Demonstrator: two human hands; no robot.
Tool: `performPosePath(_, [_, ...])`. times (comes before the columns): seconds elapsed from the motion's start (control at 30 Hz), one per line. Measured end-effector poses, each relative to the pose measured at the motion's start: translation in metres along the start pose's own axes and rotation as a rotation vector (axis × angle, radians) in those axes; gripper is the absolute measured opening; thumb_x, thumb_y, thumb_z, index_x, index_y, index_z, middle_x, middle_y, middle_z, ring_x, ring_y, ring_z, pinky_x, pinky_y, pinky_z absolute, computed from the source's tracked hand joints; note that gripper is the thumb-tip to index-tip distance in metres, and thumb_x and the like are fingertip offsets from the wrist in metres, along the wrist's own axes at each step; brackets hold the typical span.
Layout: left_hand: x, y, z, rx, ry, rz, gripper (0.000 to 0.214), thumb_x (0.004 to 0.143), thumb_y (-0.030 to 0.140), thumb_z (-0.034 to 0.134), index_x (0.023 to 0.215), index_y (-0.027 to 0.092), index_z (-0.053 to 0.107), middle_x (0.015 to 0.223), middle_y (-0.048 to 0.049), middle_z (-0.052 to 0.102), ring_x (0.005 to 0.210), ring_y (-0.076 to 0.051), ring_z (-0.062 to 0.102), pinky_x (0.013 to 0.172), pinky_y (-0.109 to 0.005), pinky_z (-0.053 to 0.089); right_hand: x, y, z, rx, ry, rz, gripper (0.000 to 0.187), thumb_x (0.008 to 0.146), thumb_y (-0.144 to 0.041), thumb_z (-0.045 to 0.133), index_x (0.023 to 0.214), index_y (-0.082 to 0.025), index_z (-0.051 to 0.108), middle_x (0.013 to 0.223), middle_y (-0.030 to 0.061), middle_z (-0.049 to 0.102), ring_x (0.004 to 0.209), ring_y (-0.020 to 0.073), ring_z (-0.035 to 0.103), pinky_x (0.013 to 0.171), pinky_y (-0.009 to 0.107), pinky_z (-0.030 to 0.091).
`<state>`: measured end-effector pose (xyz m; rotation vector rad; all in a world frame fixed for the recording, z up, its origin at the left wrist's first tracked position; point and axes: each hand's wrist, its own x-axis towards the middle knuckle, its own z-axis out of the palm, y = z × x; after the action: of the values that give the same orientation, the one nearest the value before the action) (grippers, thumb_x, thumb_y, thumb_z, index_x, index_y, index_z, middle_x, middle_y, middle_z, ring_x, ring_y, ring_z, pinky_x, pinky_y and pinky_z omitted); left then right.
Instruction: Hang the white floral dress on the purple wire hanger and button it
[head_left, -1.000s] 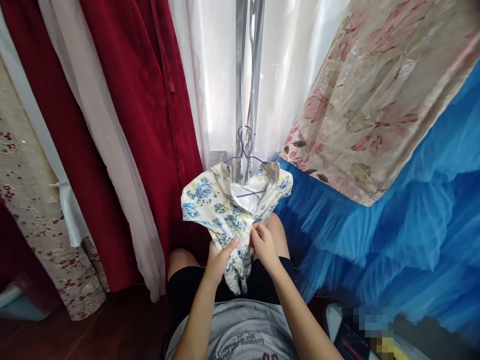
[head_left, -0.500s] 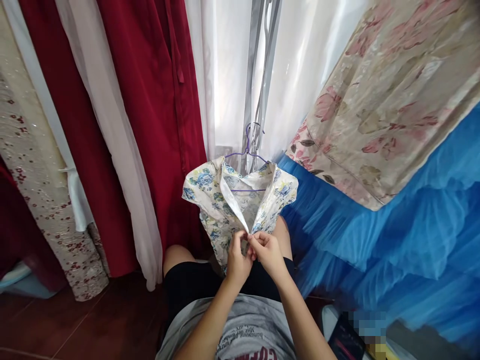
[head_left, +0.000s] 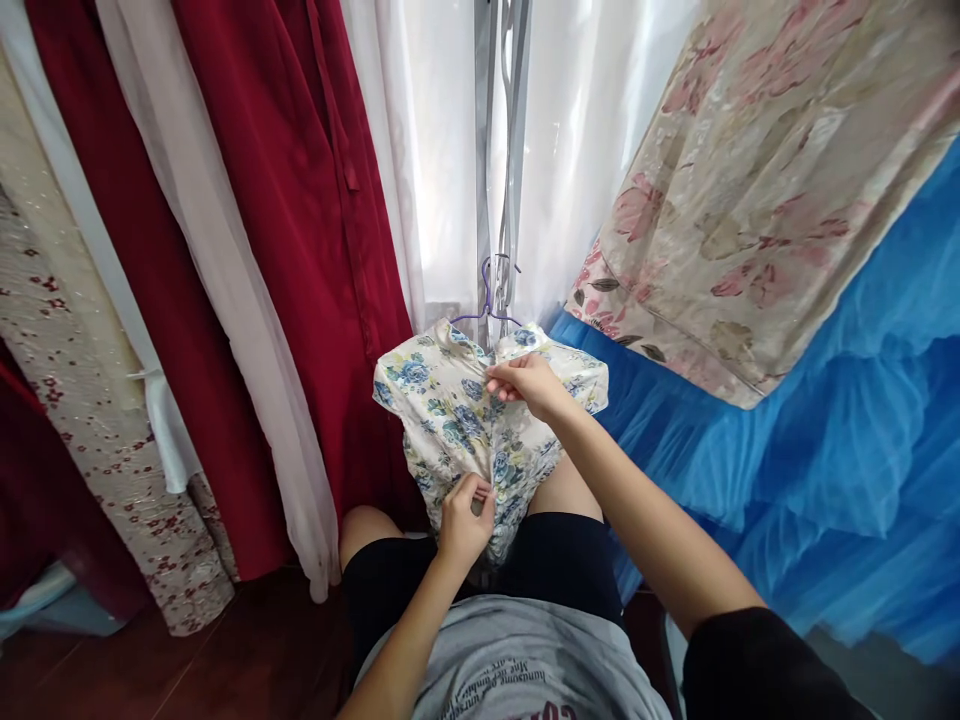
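Note:
A small cream dress with blue flowers (head_left: 450, 415) hangs on a purple wire hanger (head_left: 487, 305) hooked to a metal rail (head_left: 495, 150) in front of me. My left hand (head_left: 463, 520) pinches the dress fabric low down, near my knees. My right hand (head_left: 525, 380) reaches up and pinches the fabric near the neckline, just under the hanger. The dress front is closed now.
Red (head_left: 300, 200) and white (head_left: 187, 200) garments hang at the left, a beige one with red spots (head_left: 67, 400) further left. A floral pink fabric (head_left: 750, 200) and blue tulle (head_left: 787, 470) fill the right. White sheer curtain (head_left: 435, 150) behind. Dark wood floor (head_left: 225, 650) lies below.
The dress front, open half a second ago, is closed. My right hand has moved up from the low middle to the neckline. My left hand has stayed low on the fabric.

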<state>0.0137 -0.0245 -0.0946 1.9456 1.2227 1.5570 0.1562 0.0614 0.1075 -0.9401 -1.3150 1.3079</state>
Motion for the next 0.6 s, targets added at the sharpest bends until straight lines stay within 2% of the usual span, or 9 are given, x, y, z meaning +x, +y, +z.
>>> performPosePath(0.13, [0.001,-0.008,-0.005,0.030,-0.023,0.025,0.011,0.091,0.021,0.058,0.079,0.022,0.058,0.081,-0.0040,0.061,0.074,-0.020,0.063,0.071,-0.030,0.050,0.014,-0.016,0.001,0.054,0.019,0.034,0.016,0.074,-0.009,0.072,0.059,-0.012,0.068,0.056,0.0057,0.070,0.039,0.0056,0.051,0.034,0.012,0.038])
performPosePath(0.23, [-0.006,-0.009,-0.001,0.047,-0.085,0.045,0.010,0.092,0.020,0.055,0.083,0.022,0.058,0.083,-0.0046,0.060,0.076,-0.020,0.063,0.072,-0.030,0.049,0.019,-0.026,-0.001,0.114,0.029,0.039,0.016,0.078,-0.007,0.070,0.063,-0.012,0.067,0.057,0.0045,0.069,0.040,0.0049,0.049,0.034,0.011,0.038])
performPosePath(0.33, [-0.012,-0.004,0.005,0.084,-0.142,0.057,0.010,0.094,0.019,0.053,0.086,0.021,0.058,0.085,-0.0054,0.060,0.079,-0.021,0.063,0.074,-0.031,0.048,0.018,-0.036,-0.005,0.156,0.035,0.031,0.016,0.082,-0.008,0.068,0.066,-0.012,0.066,0.057,0.0035,0.067,0.040,0.0049,0.048,0.034,0.012,0.038])
performPosePath(0.4, [-0.007,0.004,0.006,0.105,-0.179,0.083,0.011,0.096,0.021,0.052,0.088,0.021,0.060,0.087,-0.0063,0.061,0.083,-0.022,0.063,0.077,-0.032,0.048,0.013,-0.039,-0.007,0.160,0.039,0.011,0.013,0.083,-0.011,0.068,0.069,-0.012,0.067,0.059,0.0039,0.068,0.042,0.0056,0.051,0.036,0.013,0.040])
performPosePath(0.47, [0.010,0.019,0.003,0.088,-0.176,0.126,0.016,0.100,0.024,0.049,0.094,0.020,0.063,0.093,-0.0076,0.063,0.092,-0.023,0.063,0.084,-0.034,0.048,0.004,-0.038,-0.009,0.141,0.037,-0.027,0.012,0.084,-0.016,0.067,0.072,-0.011,0.068,0.060,0.0038,0.069,0.043,0.0062,0.054,0.039,0.014,0.042])
performPosePath(0.5, [0.025,0.030,-0.002,0.062,-0.136,0.151,0.018,0.101,0.025,0.047,0.099,0.021,0.064,0.097,-0.0084,0.065,0.097,-0.024,0.063,0.088,-0.035,0.047,0.000,-0.037,-0.009,0.120,0.033,-0.051,0.014,0.084,-0.019,0.067,0.073,-0.011,0.068,0.060,0.0036,0.068,0.043,0.0064,0.054,0.040,0.014,0.043])
performPosePath(0.6, [0.085,0.065,-0.022,-0.027,0.078,0.221,0.026,0.104,0.028,0.043,0.120,0.022,0.063,0.104,-0.0087,0.067,0.100,-0.023,0.063,0.091,-0.034,0.046,-0.013,-0.032,-0.009,0.017,0.017,-0.151,0.019,0.084,-0.028,0.068,0.071,-0.014,0.066,0.059,0.0026,0.068,0.043,0.0075,0.055,0.040,0.016,0.042])
